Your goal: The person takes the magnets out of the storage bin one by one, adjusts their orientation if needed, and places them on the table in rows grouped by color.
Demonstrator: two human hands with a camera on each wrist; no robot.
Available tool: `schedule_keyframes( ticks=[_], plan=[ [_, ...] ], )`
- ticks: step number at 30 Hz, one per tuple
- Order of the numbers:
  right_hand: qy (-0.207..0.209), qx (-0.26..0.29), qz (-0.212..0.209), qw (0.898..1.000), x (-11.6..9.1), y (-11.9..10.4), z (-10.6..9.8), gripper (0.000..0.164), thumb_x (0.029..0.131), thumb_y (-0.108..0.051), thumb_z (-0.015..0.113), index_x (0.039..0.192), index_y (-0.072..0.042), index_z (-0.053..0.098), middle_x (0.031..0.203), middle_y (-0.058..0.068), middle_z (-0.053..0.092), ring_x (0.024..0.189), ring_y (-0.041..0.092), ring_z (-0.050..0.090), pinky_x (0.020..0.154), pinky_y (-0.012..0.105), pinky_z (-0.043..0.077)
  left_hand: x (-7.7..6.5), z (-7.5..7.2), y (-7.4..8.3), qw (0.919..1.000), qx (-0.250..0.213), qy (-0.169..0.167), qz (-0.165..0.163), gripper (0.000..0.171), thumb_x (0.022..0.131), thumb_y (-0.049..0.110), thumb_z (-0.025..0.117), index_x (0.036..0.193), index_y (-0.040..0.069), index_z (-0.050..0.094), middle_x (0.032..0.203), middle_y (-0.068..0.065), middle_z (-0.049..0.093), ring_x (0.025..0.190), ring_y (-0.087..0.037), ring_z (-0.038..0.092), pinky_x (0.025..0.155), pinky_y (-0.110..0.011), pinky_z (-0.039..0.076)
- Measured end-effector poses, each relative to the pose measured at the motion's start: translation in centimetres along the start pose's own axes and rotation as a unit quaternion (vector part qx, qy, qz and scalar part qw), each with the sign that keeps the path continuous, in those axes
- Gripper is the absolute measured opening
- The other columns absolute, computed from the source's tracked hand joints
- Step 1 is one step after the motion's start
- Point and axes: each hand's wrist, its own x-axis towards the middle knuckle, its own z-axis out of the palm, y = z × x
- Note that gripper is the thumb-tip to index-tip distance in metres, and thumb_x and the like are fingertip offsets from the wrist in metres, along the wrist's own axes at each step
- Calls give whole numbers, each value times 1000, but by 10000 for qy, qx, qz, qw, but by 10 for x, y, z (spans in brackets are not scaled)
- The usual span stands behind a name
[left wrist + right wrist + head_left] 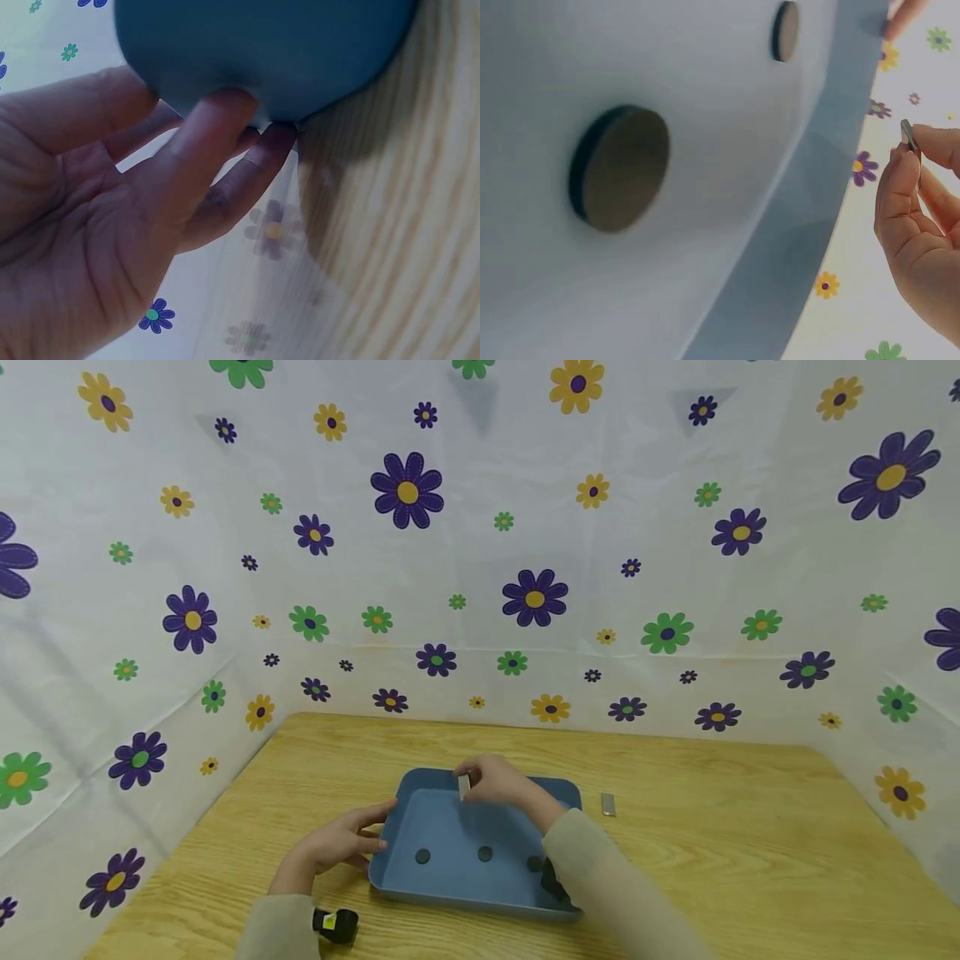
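Observation:
A shallow blue tray point(480, 906) lies before me on the table. My left hand point(337, 843) holds its left side, with fingertips at the rim and the outer wall; in the left wrist view those fingers point(214, 131) bend against the wall and its lower edge. Over the tray's far side, my right hand point(491, 781) pinches a small flat silver rectangle point(464, 787) between thumb and fingers. The right wrist view shows this metal piece point(907, 133) nearly edge-on. Dark round discs, one at the left point(423, 856) and one in the middle point(485, 853), sit inside the tray's near half.
Another small silver rectangle point(608, 804) lies on the wooden table point(750, 843), right of the tray. A third dark disc point(535, 863) is partly beside the right wrist's black camera point(552, 883). A flower-patterned white sheet point(465, 552) encloses the table at the back and sides.

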Motion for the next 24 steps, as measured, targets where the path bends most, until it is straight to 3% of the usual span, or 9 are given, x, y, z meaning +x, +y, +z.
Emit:
schedule_keyframes(
  ticks=[12, 24],
  plan=[
    [718, 512, -210, 9959, -12, -2, -15, 40, 74, -5, 69, 112, -2, 58, 79, 4, 56, 73, 16, 53, 63, 28, 46, -1, -1, 0, 10000, 16, -4, 71, 66, 87, 5, 53, 141, 2, 15, 138, -33, 13, 103, -32, 48, 67, -40, 50],
    [942, 491, -122, 9943, -29, -5, -26, 38, 73, -5, 71, 109, -4, 60, 79, 2, 56, 71, 16, 50, 62, 26, 45, -1, -1, -2, 10000, 29, 3, 69, 65, 88, 6, 53, 141, 2, 15, 138, -32, 13, 105, -32, 47, 68, -40, 49]
  ],
)
